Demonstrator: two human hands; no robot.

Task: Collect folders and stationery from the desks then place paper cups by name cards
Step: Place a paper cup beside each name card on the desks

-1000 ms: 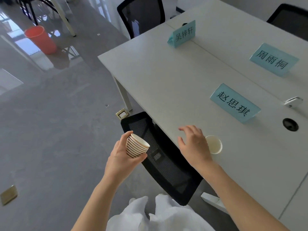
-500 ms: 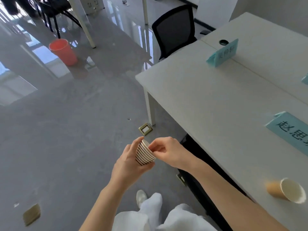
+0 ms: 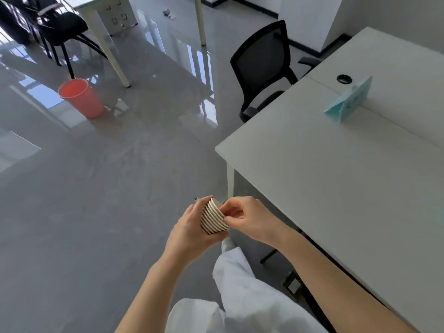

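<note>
My left hand [image 3: 189, 229] grips a stack of nested paper cups [image 3: 212, 219], held tilted in front of me over the floor. My right hand [image 3: 247, 218] pinches the rim of the top cup of that stack with thumb and fingers. A teal folded name card [image 3: 348, 102] stands far right on the white desk [image 3: 324, 179], beside a round black cable hole [image 3: 344, 78]. The desk's near corner is just right of my hands.
A black mesh office chair [image 3: 262, 66] stands at the far end of the desk. A red bucket [image 3: 81, 97] sits on the shiny grey floor at the left. Another white table [image 3: 101, 37] and a dark chair [image 3: 55, 27] are far back left.
My view has swung left along the desk; the cup set down by the nearer name card has left the frame. My right hand came from that cup to the stack's top rim.
</note>
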